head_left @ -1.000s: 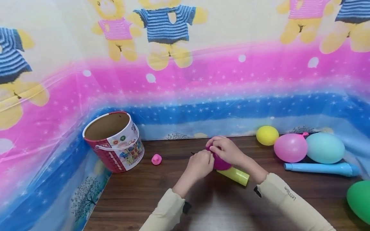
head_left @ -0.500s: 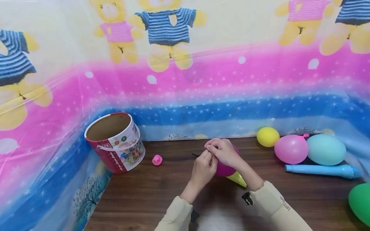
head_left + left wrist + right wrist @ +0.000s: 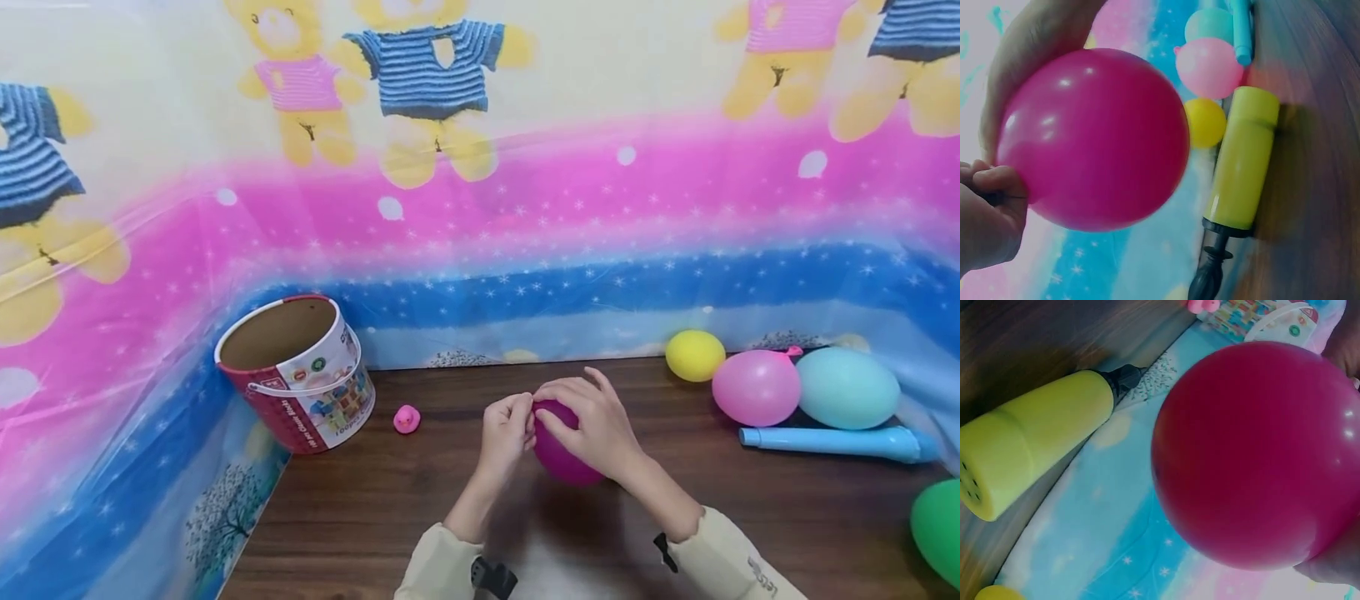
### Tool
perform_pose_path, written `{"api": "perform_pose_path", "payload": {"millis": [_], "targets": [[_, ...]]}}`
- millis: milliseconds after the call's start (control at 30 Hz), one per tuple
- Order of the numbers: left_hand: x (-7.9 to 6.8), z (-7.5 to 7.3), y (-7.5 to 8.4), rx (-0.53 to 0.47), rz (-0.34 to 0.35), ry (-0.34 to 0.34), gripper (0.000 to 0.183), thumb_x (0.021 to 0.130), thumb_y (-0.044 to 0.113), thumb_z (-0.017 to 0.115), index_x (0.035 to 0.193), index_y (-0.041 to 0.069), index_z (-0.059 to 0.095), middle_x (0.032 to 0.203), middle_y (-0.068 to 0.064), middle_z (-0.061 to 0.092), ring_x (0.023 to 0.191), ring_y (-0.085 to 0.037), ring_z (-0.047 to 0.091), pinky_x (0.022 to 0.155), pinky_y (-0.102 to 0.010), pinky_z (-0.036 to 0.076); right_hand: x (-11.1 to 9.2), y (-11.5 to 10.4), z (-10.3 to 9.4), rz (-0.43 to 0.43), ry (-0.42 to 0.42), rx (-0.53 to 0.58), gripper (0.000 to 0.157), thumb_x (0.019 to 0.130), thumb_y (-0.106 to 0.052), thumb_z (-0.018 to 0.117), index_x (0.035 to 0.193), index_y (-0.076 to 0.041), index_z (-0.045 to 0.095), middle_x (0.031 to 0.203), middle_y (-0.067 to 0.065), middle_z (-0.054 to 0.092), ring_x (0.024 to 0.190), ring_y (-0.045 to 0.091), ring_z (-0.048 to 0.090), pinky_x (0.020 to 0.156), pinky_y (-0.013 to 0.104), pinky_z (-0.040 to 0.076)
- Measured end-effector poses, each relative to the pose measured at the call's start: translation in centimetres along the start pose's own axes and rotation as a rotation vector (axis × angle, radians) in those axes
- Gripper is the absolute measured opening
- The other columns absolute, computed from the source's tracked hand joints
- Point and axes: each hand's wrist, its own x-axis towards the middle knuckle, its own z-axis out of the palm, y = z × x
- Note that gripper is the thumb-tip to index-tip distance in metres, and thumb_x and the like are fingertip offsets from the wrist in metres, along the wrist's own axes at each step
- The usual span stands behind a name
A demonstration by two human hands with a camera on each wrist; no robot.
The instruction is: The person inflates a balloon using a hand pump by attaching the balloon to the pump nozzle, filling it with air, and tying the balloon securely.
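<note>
A round, inflated magenta balloon (image 3: 568, 467) is between my two hands above the table. My left hand (image 3: 502, 433) pinches its neck at the left side; in the left wrist view the thumb and fingertips (image 3: 999, 180) cover the neck end. My right hand (image 3: 598, 421) holds the balloon from the right, thumb along its near side and fingers over its top, with one finger lifted off. Beyond the balloon a yellow hand pump (image 3: 1244, 162) with a black handle lies on the table, showing in both wrist views and hidden in the head view.
A cardboard bucket (image 3: 300, 375) with a handle stands at the left, near a small pink toy duck (image 3: 407, 419). On the right are yellow (image 3: 695, 356), pink (image 3: 756, 387), light blue (image 3: 847, 387) and green (image 3: 941, 529) balloons and a blue pump (image 3: 832, 442). A printed cloth hangs behind.
The balloon has come nearer and now hides the yellow pump in the head view. My right hand has shifted from the neck onto the balloon's side; my left still pinches the neck.
</note>
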Motion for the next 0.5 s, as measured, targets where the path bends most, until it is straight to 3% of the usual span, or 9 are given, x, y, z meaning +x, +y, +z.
{"api": "perform_pose_path", "payload": {"millis": [167,367,500], "targets": [[-0.3,-0.3,0.4,0.023,-0.049,-0.05,0.043,0.102,0.01,0.042,0.06,0.006,0.034,0.051,0.005,0.036,0.041,-0.003,0.03,0.042,-0.014,0.027,0.6,-0.9,-0.1,0.09,-0.063,-0.011,0.012,0.08,-0.013,0.076,0.092,-0.013,0.073,0.093,0.003,0.074,0.094,0.023,0.067,0.108,0.064,0.033],[-0.6,-0.7,0.4,0.103,0.0,-0.108,0.046,0.105,0.017,0.04,0.07,-0.011,0.031,0.056,0.0,0.037,0.046,-0.006,0.033,0.046,-0.017,0.031,1.5,-1.7,0.2,0.084,-0.075,-0.083,0.003,0.08,-0.011,0.072,0.083,-0.012,0.073,0.083,0.001,0.074,0.084,0.019,0.064,0.111,0.062,0.03],[-0.4,-1.1,0.9,0.221,-0.042,-0.157,0.056,0.106,0.025,0.038,0.06,-0.005,0.036,0.051,0.0,0.039,0.041,-0.009,0.035,0.042,-0.019,0.034,1.4,-1.2,0.4,0.079,-0.12,0.009,0.008,0.079,-0.008,0.071,0.075,-0.014,0.068,0.072,-0.004,0.068,0.077,0.014,0.056,0.109,0.058,0.03]]}}
